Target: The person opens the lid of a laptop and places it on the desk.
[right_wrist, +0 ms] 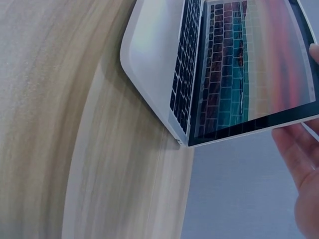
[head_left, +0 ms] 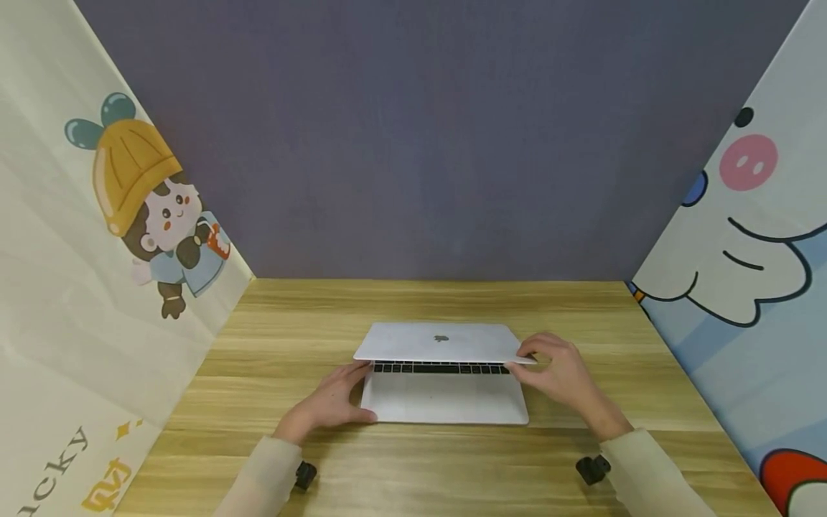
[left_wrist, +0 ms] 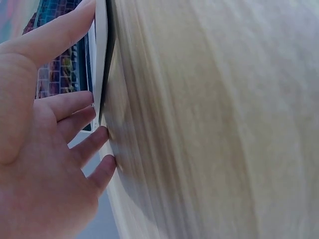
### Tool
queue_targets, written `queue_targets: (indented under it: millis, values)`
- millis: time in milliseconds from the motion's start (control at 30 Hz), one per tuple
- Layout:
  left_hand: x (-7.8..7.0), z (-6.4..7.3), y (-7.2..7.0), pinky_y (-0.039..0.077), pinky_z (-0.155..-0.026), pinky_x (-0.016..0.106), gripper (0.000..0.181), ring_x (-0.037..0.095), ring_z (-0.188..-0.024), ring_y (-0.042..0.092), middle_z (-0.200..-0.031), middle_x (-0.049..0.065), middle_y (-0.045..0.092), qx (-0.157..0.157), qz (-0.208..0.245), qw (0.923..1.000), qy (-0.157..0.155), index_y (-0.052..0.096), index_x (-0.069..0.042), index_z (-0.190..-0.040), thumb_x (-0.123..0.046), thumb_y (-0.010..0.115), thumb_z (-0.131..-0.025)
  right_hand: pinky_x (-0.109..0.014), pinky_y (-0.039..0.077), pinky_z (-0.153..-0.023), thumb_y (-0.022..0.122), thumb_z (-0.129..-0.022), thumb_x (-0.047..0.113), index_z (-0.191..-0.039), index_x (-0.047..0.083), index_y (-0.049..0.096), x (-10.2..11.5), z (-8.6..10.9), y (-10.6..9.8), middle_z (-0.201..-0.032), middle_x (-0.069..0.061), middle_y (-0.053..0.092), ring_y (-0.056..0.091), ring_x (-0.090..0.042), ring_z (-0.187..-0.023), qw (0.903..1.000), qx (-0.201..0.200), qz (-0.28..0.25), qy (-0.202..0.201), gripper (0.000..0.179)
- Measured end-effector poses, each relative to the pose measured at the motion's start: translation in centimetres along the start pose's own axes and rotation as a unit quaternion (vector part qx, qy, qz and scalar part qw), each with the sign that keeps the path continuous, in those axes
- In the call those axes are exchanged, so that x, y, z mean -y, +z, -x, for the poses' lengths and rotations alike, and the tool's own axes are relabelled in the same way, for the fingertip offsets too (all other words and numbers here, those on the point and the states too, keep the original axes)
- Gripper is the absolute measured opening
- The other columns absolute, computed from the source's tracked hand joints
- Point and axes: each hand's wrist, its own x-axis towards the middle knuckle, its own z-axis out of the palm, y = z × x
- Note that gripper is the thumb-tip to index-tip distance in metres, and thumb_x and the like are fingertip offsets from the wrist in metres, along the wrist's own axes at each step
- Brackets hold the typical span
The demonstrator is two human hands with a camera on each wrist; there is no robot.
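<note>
A silver laptop point(head_left: 446, 403) lies on the table with its lid point(head_left: 403, 343) partly raised, tilted over the black keyboard point(head_left: 436, 368). My right hand point(head_left: 562, 370) pinches the lid's right corner between thumb and fingers. In the right wrist view the lid's screen point(right_wrist: 279, 55) shows colour and mirrors the keys. At the laptop's left side is my left hand point(head_left: 332, 398), thumb by the front corner and fingers spread along the edge. The left wrist view shows its fingers point(left_wrist: 82, 119) lightly bent against the laptop's side, not wrapped round it.
The wood-grain table point(head_left: 413, 467) extends on all sides of the laptop. A dark grey panel point(head_left: 413, 143) stands behind it. Printed cloths hang at the left point(head_left: 58, 287) and right point(head_left: 795, 301). A small black device point(head_left: 305, 474) sits at my left wrist, another black device point(head_left: 591, 469) at the right.
</note>
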Motion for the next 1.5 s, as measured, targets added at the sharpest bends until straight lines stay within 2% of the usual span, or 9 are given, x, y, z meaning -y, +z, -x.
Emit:
queue_targets:
  millis: [233,400,767,967,1233,1500]
  values:
    - [0.2,-0.1,0.0,0.027,-0.114,0.066,0.101,0.043,-0.145,0.032,-0.162,0.018,0.033,0.001,0.005,1.0000,0.006,0.042,0.001,-0.153,-0.055,0.082,-0.079,-0.037,0.056,-0.065,0.092,-0.070,0.014,-0.082,0.023,0.074,0.2,-0.4,-0.2,-0.088,0.011,0.069,0.063,-0.008,-0.079,0.9999,0.004,-0.010,0.010,0.024]
    - [0.3,-0.1,0.0,0.025,-0.115,0.066,0.101,0.042,-0.146,0.032,-0.163,0.016,0.032,0.004,0.003,1.0000,0.007,0.041,0.000,-0.153,-0.056,0.081,-0.079,-0.042,0.057,-0.066,0.090,-0.074,0.017,-0.084,0.024,0.074,0.6,-0.6,-0.4,-0.089,0.012,0.069,0.062,-0.007,-0.080,0.9989,0.018,-0.005,0.042,0.020]
    - [0.2,-0.1,-0.1,0.022,-0.117,0.065,0.101,0.044,-0.147,0.028,-0.165,0.014,0.030,0.009,0.012,0.9999,-0.001,0.039,-0.002,-0.155,-0.054,0.082,-0.079,-0.045,0.058,-0.070,0.089,-0.077,0.020,-0.082,0.020,0.074,0.7,-1.7,-0.8,-0.089,0.009,0.070,0.063,-0.010,-0.081,0.9968,0.025,-0.002,0.076,0.016]
    - [0.3,0.0,0.1,0.021,-0.117,0.065,0.100,0.046,-0.147,0.027,-0.164,0.013,0.031,0.008,0.011,0.9999,-0.009,0.041,-0.003,-0.154,-0.053,0.083,-0.078,-0.042,0.058,-0.072,0.086,-0.082,0.025,-0.085,0.020,0.074,0.7,-2.4,-1.0,-0.089,0.009,0.070,0.064,-0.012,-0.082,0.9934,0.042,0.004,0.107,0.013]
    - [0.3,-0.2,0.2,0.023,-0.117,0.065,0.099,0.047,-0.146,0.029,-0.164,0.012,0.032,0.009,-0.003,0.9998,-0.017,0.042,-0.003,-0.154,-0.051,0.083,-0.078,-0.038,0.057,-0.074,0.085,-0.083,0.029,-0.084,0.019,0.075,0.5,-3.2,-1.2,-0.086,0.009,0.070,0.065,-0.014,-0.082,0.9910,0.051,0.000,0.124,0.014]
    - [0.1,-0.2,0.2,0.021,-0.117,0.065,0.099,0.046,-0.146,0.029,-0.164,0.013,0.032,0.008,-0.005,0.9998,-0.015,0.042,-0.003,-0.154,-0.052,0.083,-0.078,-0.044,0.058,-0.078,0.084,-0.085,0.032,-0.085,0.019,0.076,0.5,-3.9,-1.3,-0.087,0.007,0.071,0.067,-0.018,-0.085,0.9866,0.054,-0.012,0.153,0.015]
